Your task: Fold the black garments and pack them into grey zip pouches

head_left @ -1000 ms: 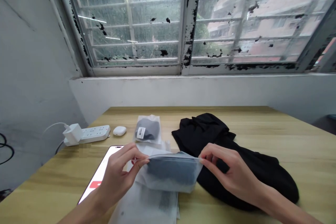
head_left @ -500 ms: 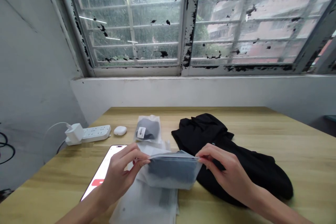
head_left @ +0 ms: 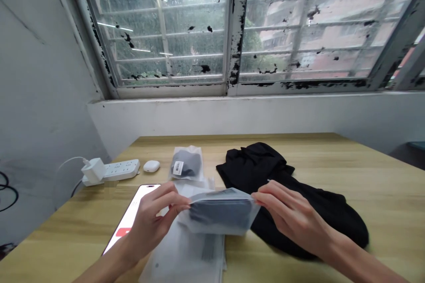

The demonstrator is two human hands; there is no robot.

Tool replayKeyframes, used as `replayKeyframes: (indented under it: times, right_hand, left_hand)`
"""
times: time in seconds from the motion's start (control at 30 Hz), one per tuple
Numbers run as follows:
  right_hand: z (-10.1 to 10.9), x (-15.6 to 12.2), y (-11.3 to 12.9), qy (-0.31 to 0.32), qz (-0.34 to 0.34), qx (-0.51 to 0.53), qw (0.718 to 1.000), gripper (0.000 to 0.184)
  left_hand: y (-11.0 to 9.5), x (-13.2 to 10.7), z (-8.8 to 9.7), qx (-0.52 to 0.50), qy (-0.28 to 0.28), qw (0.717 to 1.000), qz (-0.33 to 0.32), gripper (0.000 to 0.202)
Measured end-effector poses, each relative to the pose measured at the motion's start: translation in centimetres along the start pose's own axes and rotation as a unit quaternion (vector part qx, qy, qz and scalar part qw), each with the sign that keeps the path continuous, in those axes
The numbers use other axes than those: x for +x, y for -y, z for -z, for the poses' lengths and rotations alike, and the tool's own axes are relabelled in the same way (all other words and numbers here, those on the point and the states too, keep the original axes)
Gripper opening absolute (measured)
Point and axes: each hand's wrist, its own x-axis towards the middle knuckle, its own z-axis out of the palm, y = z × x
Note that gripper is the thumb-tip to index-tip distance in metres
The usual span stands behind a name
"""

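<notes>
Your left hand (head_left: 149, 223) and right hand (head_left: 292, 216) pinch a translucent plastic bag of grey fabric (head_left: 221, 212) between them. A crumpled black garment (head_left: 254, 161) lies beneath the right.

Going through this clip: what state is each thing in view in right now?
Left hand: pinching one end of the bag.
Right hand: pinching the other end.
Translucent plastic bag: held up, grey fabric inside.
Second plastic bag: lying on the table, grey item inside, barcode label on it.
Black garment: crumpled on the table.
Smartphone: lying flat, screen lit.
White earbud case: shut.
Power strip: charger plugged in.
Window: shut, paint peeling.
</notes>
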Motion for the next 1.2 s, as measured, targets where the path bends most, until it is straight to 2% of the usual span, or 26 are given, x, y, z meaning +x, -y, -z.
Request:
replayKeyframes:
  times: [0.13,0.23,0.33,0.47,0.53,0.6,0.63,0.67,0.73,0.8,0.87,0.93,0.97,1.07,1.13,1.2]
  right_hand:
    - [-0.4,-0.1,0.0,-0.010,-0.064,0.072,0.995,0.017]
    - [-1.1,-0.3,0.2,0.003,-0.090,0.127,0.988,0.023]
    - [-1.8,-0.6,0.5,-0.002,-0.096,0.166,0.981,0.019]
    - [-2.1,-0.6,1.3,-0.017,-0.162,0.225,0.961,0.016]
    - [-2.1,-0.5,1.5,-0.030,-0.206,0.250,0.946,0.014]
    - [-2.1,-0.4,1.4,-0.037,-0.279,0.284,0.917,0.014]
    - [-2.2,-0.3,1.2,-0.038,-0.327,0.309,0.892,0.017]
    - [-2.3,-0.3,1.0,-0.038,-0.379,0.337,0.861,0.023]
    - [-2.4,-0.2,0.3,-0.047,-0.477,0.393,0.785,0.035]
    - [-2.6,-0.1,-0.2,-0.079,-0.544,0.438,0.711,0.042]
    - [-2.7,-0.1,-0.6,-0.120,-0.585,0.471,0.649,0.043]
    - [-2.8,-0.1,-0.7,-0.155,-0.609,0.492,0.603,0.044]
    - [-2.9,-0.1,-0.7,-0.170,-0.619,0.495,0.586,0.044]
    - [-3.1,0.0,-0.6,-0.197,-0.635,0.497,0.558,0.048]
    - [-3.2,0.0,-0.5,-0.202,-0.634,0.501,0.554,0.047]
    - [-3.3,0.0,-0.5,-0.202,-0.627,0.507,0.556,0.045]
  left_hand:
    - [0.2,0.0,0.0,-0.011,-0.002,1.000,-0.011,0.017]
    - [0.4,-0.1,0.0,-0.019,-0.002,1.000,-0.018,0.018]
    - [0.2,-0.1,0.0,-0.020,-0.003,1.000,-0.017,0.016]
    - [-0.1,-0.1,-0.2,-0.014,0.004,1.000,-0.009,0.012]
    - [-0.1,-0.3,-0.4,0.001,-0.012,1.000,0.013,0.004]
    - [-0.1,-0.5,-0.5,0.015,-0.056,0.997,0.050,0.018]
    - [0.0,-0.6,-0.5,0.021,-0.082,0.994,0.071,0.023]
    - [0.0,-0.6,-0.5,0.027,-0.103,0.990,0.092,0.024]
    - [0.0,-0.6,-0.3,0.044,-0.103,0.986,0.121,0.017]
    - [-0.1,-0.4,-0.1,0.072,-0.055,0.987,0.134,0.014]
    - [-0.3,-0.2,0.0,0.097,0.039,0.984,0.142,0.015]
    - [-0.3,-0.1,0.0,0.106,0.149,0.970,0.157,0.006]
    - [-0.3,-0.2,-0.1,0.104,0.203,0.960,0.164,0.009]
    - [0.1,-0.6,-0.4,0.097,0.326,0.922,0.183,0.044]
    - [0.5,-0.9,-0.5,0.105,0.375,0.897,0.209,0.063]
    - [0.7,-1.2,-0.6,0.119,0.401,0.877,0.238,0.073]
